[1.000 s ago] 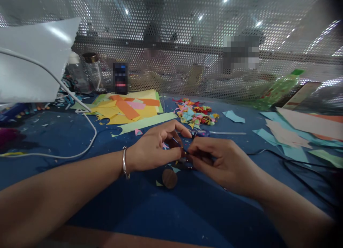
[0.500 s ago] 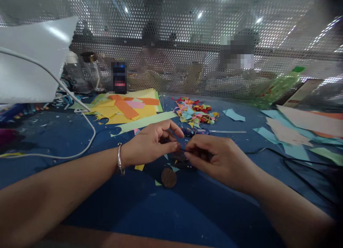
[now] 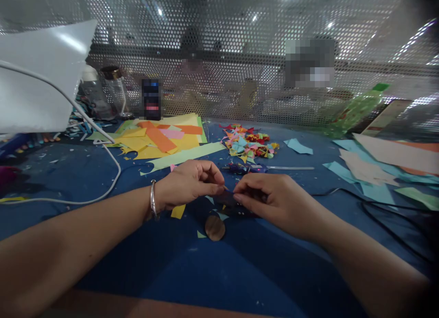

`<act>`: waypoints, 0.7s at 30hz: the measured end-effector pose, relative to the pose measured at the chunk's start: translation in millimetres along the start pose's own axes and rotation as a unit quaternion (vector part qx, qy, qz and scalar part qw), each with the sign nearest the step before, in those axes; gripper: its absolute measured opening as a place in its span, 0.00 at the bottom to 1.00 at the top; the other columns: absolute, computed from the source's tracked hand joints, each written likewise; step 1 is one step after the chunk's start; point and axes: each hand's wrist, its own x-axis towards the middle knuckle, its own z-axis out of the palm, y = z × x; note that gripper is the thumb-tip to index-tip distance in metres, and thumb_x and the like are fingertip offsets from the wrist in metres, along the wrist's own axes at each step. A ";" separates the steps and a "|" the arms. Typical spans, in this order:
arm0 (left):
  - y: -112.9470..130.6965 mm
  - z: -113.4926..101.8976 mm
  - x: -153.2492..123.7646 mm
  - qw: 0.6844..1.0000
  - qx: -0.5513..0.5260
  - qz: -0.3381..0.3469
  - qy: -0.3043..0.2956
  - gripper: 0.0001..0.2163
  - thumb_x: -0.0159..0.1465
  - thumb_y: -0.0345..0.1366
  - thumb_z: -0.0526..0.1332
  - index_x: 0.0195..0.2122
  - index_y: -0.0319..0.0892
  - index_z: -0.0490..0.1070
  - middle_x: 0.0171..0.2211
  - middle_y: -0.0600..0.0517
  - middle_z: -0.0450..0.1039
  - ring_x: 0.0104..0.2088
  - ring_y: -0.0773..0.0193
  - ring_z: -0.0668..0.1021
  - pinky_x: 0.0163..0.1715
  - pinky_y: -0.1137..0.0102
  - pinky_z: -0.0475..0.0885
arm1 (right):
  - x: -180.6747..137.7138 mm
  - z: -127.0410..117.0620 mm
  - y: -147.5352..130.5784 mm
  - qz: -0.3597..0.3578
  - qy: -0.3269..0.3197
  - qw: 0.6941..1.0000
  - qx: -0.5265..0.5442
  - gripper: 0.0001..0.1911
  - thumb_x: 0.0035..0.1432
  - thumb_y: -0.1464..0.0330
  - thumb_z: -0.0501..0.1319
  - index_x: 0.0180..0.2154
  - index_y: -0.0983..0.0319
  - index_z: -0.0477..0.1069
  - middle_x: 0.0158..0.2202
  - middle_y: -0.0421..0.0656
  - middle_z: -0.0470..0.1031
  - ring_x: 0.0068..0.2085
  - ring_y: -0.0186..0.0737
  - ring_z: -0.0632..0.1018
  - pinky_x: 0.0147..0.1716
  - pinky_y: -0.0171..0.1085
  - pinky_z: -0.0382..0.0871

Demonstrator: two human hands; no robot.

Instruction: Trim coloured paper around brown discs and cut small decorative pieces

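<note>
My left hand and my right hand meet over the blue table, fingertips pinched together on a small dark piece of paper between them. A silver bangle sits on my left wrist. A yellow paper scrap lies just under my left hand. A round brown disc lies on the table a little nearer than the hands. Behind the hands lies a purple-handled tool with a thin white shaft.
Sheets of yellow and orange paper lie at back left, a heap of small folded coloured pieces at back centre, pale sheets at right. A white cable curves at left, black cables at right. A perforated metal screen closes the back.
My left fingers have curled in from a looser spread into a tight pinch at the dark piece. Both hands shifted slightly left, and a yellow scrap shows under my left hand.
</note>
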 end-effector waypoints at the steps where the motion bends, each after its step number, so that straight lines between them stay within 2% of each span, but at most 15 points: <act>1: 0.5 0.4 -0.5 1.000 -0.004 -0.004 0.000 0.06 0.56 0.27 0.68 0.31 0.37 0.70 0.28 0.54 0.74 0.30 0.70 0.76 0.37 0.72 0.69 | -0.1 0.1 -0.3 -0.006 0.002 1.000 -0.009 0.08 0.61 0.68 0.58 0.32 0.61 0.75 0.23 0.38 0.72 0.23 0.32 0.70 0.23 0.31 0.61; 9: 5.7 0.5 -1.6 0.998 -0.032 -0.049 0.000 0.00 0.60 0.28 0.62 0.33 0.37 0.72 0.27 0.50 0.78 0.28 0.69 0.78 0.32 0.73 0.69 | -2.7 0.6 -1.3 -0.036 0.011 0.998 -0.046 0.08 0.61 0.71 0.57 0.31 0.61 0.73 0.25 0.38 0.72 0.23 0.31 0.70 0.24 0.31 0.61; 15: 4.0 -7.9 -0.5 0.996 -0.055 -0.055 -0.052 0.09 0.57 0.24 0.66 0.38 0.37 0.72 0.33 0.47 0.81 0.34 0.67 0.82 0.39 0.72 0.72 | -3.6 -0.4 -2.1 -0.043 0.016 0.998 -0.044 0.08 0.61 0.72 0.57 0.30 0.62 0.73 0.24 0.38 0.71 0.23 0.31 0.70 0.24 0.31 0.61; 21: 2.0 -6.6 -0.8 0.994 -0.076 -0.064 -0.051 0.15 0.57 0.23 0.67 0.44 0.38 0.69 0.35 0.46 0.81 0.36 0.64 0.83 0.43 0.69 0.73 | -2.2 0.3 -1.5 -0.038 0.018 0.998 -0.048 0.08 0.61 0.72 0.58 0.30 0.62 0.73 0.25 0.38 0.72 0.24 0.31 0.70 0.24 0.31 0.61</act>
